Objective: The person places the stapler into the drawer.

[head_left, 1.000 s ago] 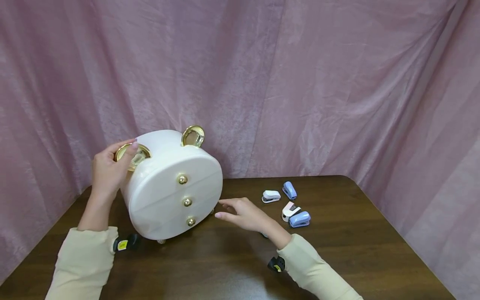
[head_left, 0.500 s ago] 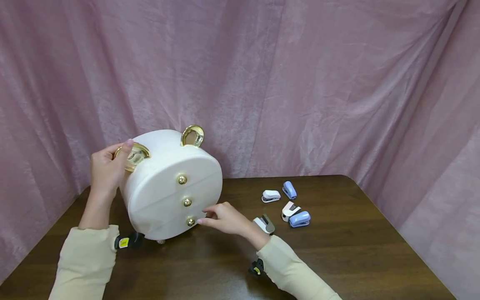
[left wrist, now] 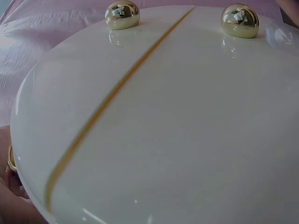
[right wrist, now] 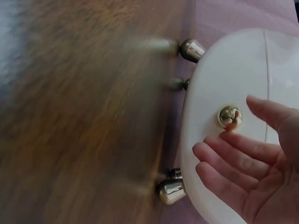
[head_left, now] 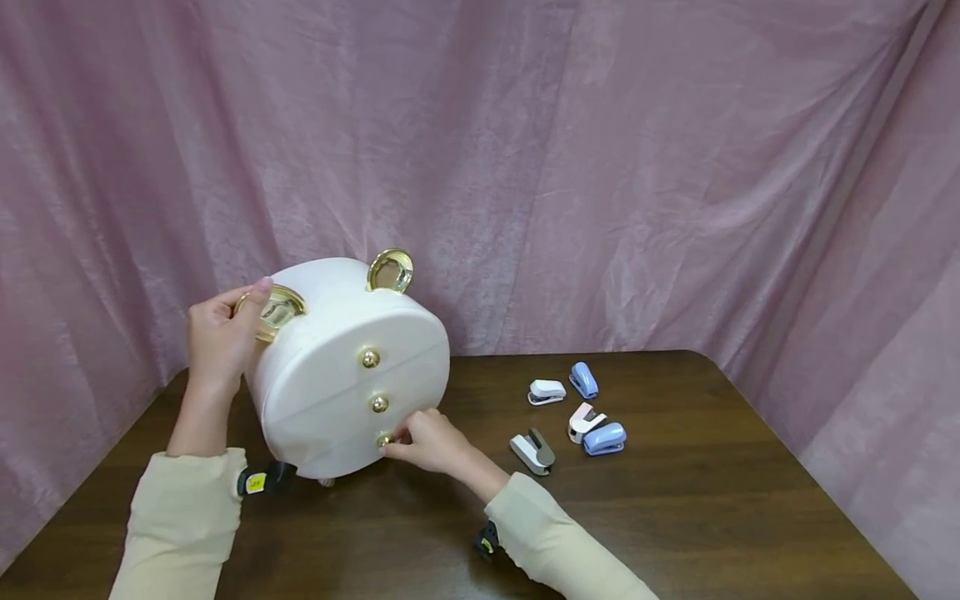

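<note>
A round white drawer box [head_left: 315, 425] with gold trim stands at left on the wooden table, its front turned toward the right. My left hand [head_left: 216, 337] grips its left gold ear [head_left: 279, 310], thumb over the front rim. The right gold ear [head_left: 390, 271] is free. Three gold ball knobs run down the front: a top knob [head_left: 370, 358], a middle knob [head_left: 379, 403] and a bottom knob [right wrist: 230, 116]. My right hand [head_left: 433, 443] is at the bottom knob. In the right wrist view its thumb and fingers are spread on either side of that knob, fingertips close to it.
Several small staplers lie right of the box: a white and grey one [head_left: 533, 452] nearest the right hand, a white one [head_left: 546, 392], a blue one [head_left: 583, 380], another white one [head_left: 584, 422] and another blue one [head_left: 604, 439]. A pink curtain [head_left: 600, 167] hangs behind the table.
My right hand has moved left to the bottom knob, uncovering the white and grey stapler. My left hand keeps its grip on the ear, and the box stays in place.
</note>
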A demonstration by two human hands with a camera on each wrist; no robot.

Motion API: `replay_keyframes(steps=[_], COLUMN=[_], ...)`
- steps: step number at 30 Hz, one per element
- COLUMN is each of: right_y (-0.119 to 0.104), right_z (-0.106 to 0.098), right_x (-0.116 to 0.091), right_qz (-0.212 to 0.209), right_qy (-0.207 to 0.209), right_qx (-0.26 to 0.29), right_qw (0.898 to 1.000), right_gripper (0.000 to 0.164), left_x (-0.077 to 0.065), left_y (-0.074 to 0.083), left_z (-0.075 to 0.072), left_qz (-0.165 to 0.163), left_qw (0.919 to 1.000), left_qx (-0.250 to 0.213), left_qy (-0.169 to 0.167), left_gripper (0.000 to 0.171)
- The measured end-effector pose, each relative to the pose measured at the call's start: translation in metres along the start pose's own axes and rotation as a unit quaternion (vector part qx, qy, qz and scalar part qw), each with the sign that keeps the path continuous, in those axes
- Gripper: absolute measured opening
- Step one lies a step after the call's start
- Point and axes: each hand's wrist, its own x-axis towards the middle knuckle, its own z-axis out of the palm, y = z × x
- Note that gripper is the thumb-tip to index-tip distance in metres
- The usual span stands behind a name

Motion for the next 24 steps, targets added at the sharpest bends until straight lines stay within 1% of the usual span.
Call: replay_keyframes(steps=[2, 5, 9, 17, 21, 24], right_y=[-0.003, -0.008, -0.010, -0.009, -0.010, -0.010], right_z=[0.002, 0.006, 0.011, 0.016, 0.016, 0.014], right_x=[0.002, 0.005, 0.007, 0.008, 0.007, 0.004], right_qz=[0.016, 0.034, 0.042, 0.033, 0.034, 0.035], right_qy=[0.011, 0.029, 0.048, 0.087, 0.096, 0.093], right_qx=[-0.023, -0.065, -0.100, -0.107, -0.107, -0.111], right_qw=[1.000, 0.997, 0.993, 0.990, 0.989, 0.989], right_gripper=[0.022, 0.031, 0.045, 0.048, 0.046, 0.045], left_x=[0.000, 0.000, 0.000, 0.002, 0.003, 0.003], left_y=[0.000, -0.001, -0.003, -0.004, -0.005, -0.006], left_z=[0.000, 0.001, 0.000, 0.000, 0.000, 0.000], left_qz=[0.002, 0.003, 0.004, 0.004, 0.009, 0.010], left_qw=[1.0000, 1.0000, 0.9999, 0.9999, 0.9998, 0.9997], left_qx=[0.000, 0.001, -0.001, -0.003, -0.010, -0.017], left_qy=[0.004, 0.007, 0.010, 0.012, 0.016, 0.013], left_gripper=[0.044, 0.044, 0.043, 0.041, 0.040, 0.040])
